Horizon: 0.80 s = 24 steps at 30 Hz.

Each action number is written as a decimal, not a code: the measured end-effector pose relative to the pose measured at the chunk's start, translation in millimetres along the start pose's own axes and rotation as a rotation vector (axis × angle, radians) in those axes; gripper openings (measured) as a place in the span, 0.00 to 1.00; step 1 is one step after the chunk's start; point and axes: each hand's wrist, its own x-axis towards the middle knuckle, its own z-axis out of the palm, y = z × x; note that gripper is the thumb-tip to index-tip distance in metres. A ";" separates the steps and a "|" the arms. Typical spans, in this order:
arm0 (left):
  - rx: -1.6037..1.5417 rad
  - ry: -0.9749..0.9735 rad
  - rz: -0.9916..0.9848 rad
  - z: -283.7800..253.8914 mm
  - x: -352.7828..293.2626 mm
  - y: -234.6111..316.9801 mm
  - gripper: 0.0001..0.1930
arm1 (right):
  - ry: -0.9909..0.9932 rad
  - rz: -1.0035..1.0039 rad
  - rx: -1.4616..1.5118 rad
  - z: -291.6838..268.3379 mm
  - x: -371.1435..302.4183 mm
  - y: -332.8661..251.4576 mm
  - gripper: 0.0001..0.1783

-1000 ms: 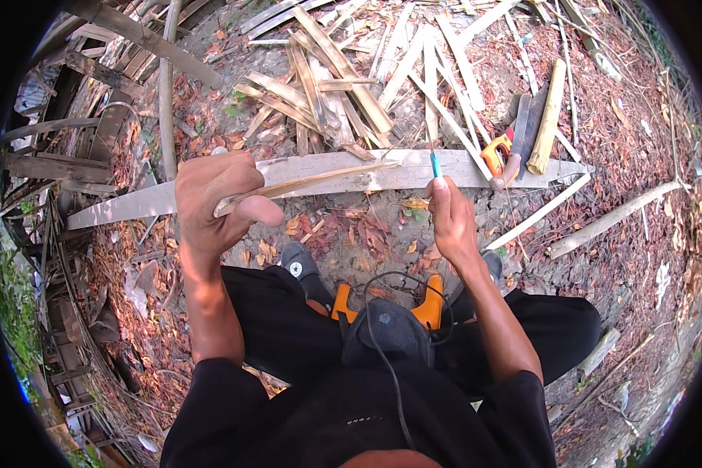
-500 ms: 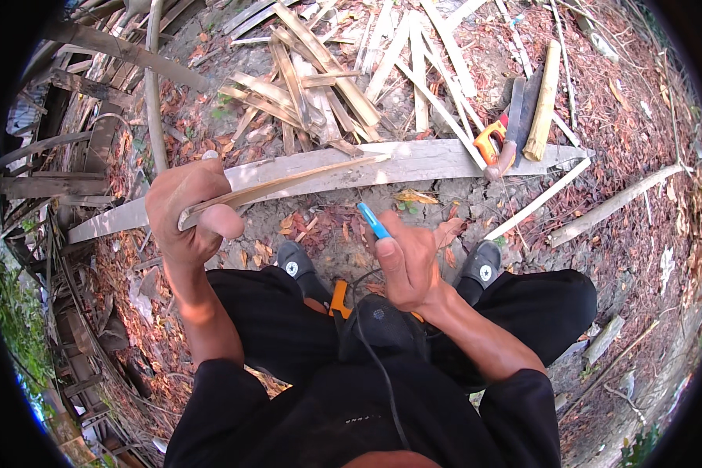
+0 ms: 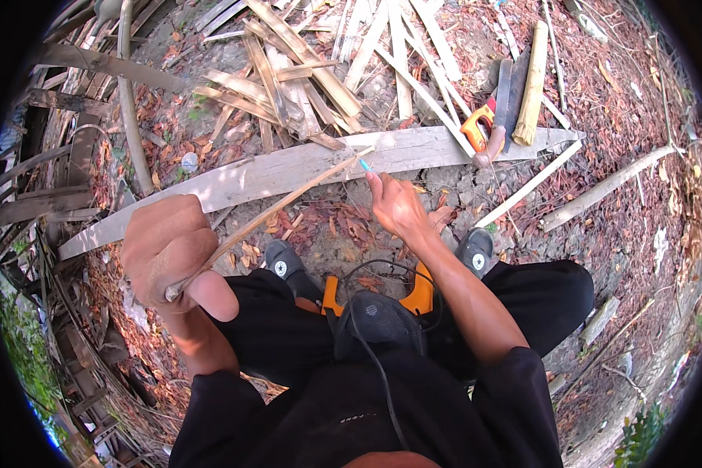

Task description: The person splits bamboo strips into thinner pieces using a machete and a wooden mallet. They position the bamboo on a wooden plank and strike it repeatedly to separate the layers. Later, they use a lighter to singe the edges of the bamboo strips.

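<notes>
My left hand is closed around the near end of a thin wooden strip, with the thumb laid along it. The strip slants away to the upper right, its far end above the long grey plank. In a pinch, my right hand holds a slim blue pen-like tool; its exact kind is hard to make out. The tool's tip is close to the strip's far end; whether they touch I cannot tell. The fingers of both hands are partly hidden.
At the plank's right end lie an orange-handled saw, a machete and a bamboo piece. A pile of wooden slats covers the ground beyond. Between my legs are an orange object and a dark cable. Branches lie right.
My left hand has come nearer and to the left with the strip. My right hand has moved away from me, bringing the blue tool up to the strip's far end.
</notes>
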 end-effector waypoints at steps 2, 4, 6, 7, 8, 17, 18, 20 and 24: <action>-0.007 0.010 0.001 0.6 -1.0 -2.3 0.35 | -0.028 0.005 -0.020 4.3 9.4 10.1 0.27; -0.011 0.031 -0.015 0.0 -2.7 -5.9 0.35 | -0.030 0.033 -0.068 9.4 18.2 18.7 0.28; -0.053 0.015 0.008 -0.7 1.0 -7.1 0.35 | -0.002 0.082 -0.139 20.4 27.8 32.2 0.30; -0.074 0.007 0.021 -1.0 2.8 -7.5 0.35 | -0.017 0.109 -0.191 28.8 34.0 54.8 0.31; -0.090 -0.004 0.036 -1.0 3.7 -7.9 0.35 | -0.029 0.141 -0.237 39.6 40.0 90.0 0.32; -0.072 0.188 -0.282 -8.6 -11.9 -14.9 0.29 | -0.172 0.393 0.084 41.8 59.2 124.6 0.32; -0.139 0.234 -0.310 -9.0 -15.8 -15.5 0.27 | -0.276 0.576 0.545 27.5 60.6 110.9 0.31; -0.168 0.254 -0.306 -11.6 -10.4 -15.8 0.21 | -0.339 0.697 1.379 -2.5 55.5 64.0 0.28; -0.303 0.341 -0.434 -5.4 -1.4 -6.9 0.12 | -0.443 0.361 1.708 -69.5 24.5 -19.3 0.27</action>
